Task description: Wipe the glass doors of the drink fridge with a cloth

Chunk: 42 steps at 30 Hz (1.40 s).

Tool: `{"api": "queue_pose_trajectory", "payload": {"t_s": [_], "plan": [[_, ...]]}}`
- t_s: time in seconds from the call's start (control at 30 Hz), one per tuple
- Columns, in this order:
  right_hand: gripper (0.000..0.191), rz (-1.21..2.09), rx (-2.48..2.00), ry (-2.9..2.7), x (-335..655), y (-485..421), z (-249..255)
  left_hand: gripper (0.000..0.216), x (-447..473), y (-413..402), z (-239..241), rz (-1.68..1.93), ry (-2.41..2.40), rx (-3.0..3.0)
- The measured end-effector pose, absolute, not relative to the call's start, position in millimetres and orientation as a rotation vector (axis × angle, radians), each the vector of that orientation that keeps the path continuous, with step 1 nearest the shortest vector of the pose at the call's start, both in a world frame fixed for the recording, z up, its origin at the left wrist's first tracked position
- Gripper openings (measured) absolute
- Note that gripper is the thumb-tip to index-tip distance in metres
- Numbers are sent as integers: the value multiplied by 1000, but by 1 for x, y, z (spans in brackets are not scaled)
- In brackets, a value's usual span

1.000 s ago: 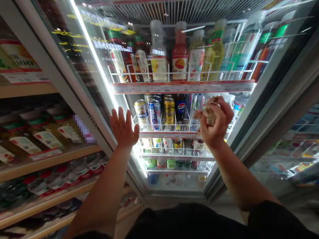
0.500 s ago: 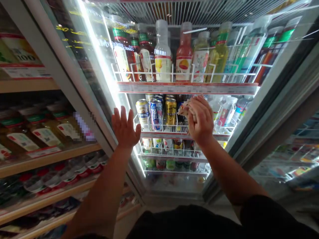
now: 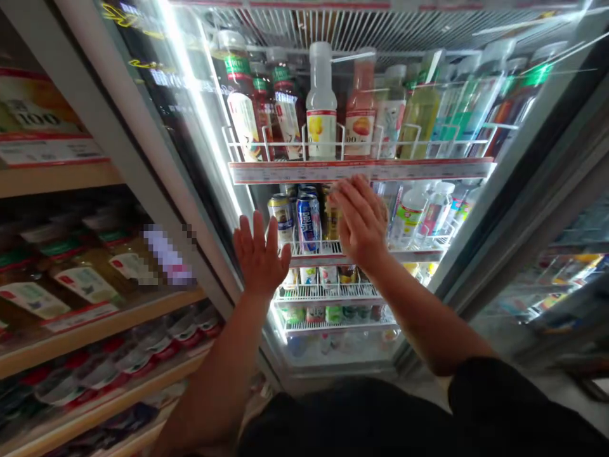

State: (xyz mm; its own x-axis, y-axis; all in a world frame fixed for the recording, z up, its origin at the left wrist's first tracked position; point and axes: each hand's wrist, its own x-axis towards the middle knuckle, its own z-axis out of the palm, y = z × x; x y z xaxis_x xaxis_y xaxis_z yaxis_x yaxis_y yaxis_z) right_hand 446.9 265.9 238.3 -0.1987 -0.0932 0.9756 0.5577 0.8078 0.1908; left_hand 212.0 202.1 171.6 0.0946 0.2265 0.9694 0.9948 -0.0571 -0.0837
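My left hand [image 3: 261, 254] is raised at the left side of a lit drinks cooler, palm forward and fingers spread, seemingly flat against the glass door. It holds nothing. My right hand [image 3: 364, 222] is at the middle of the door, bent over a crumpled pale cloth [image 3: 337, 188] that is now mostly hidden under the fingers. Behind the glass, between my hands, stand a blue can [image 3: 308, 222] and a white-and-gold can [image 3: 281, 216]. A gold can [image 3: 331, 219] is partly covered by my right hand.
Juice bottles [image 3: 321, 105] line the upper wire shelf above a red-and-white price strip [image 3: 295, 172]. More bottles [image 3: 410, 212] stand right of the cans. On the left are wooden shelves [image 3: 61, 176] with bottles, beside the cooler's metal frame [image 3: 128, 146].
My right hand has shifted left and turned, covering most of the cloth. My left hand appears slightly farther right and lower as the whole view shifts.
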Motion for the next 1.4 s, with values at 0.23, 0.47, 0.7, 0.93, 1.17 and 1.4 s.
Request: {"api": "queue_pose_trajectory", "payload": {"t_s": [0.23, 0.47, 0.7, 0.93, 1.17, 1.4], "plan": [[79, -632, -306, -1918, 428, 245, 212, 72, 217, 197, 179, -990, -1167, -1434], [65, -629, -331, -1581, 416, 258, 243, 75, 217, 196, 176, -1029, -1201, -1473], [39, -691, -290, -1920, 404, 249, 228, 66, 214, 199, 169, -1111, -1301, -1505], [51, -688, -583, -1837, 390, 245, 296, 68, 213, 199, 168, -1085, -1329, -1515], [48, -758, -476, -2094, 406, 240, 284, 66, 213, 200, 167, -1175, -1416, -1548], [56, -588, -531, -1932, 429, 256, 240, 68, 205, 203, 164, -1172, -1424, -1571]]}}
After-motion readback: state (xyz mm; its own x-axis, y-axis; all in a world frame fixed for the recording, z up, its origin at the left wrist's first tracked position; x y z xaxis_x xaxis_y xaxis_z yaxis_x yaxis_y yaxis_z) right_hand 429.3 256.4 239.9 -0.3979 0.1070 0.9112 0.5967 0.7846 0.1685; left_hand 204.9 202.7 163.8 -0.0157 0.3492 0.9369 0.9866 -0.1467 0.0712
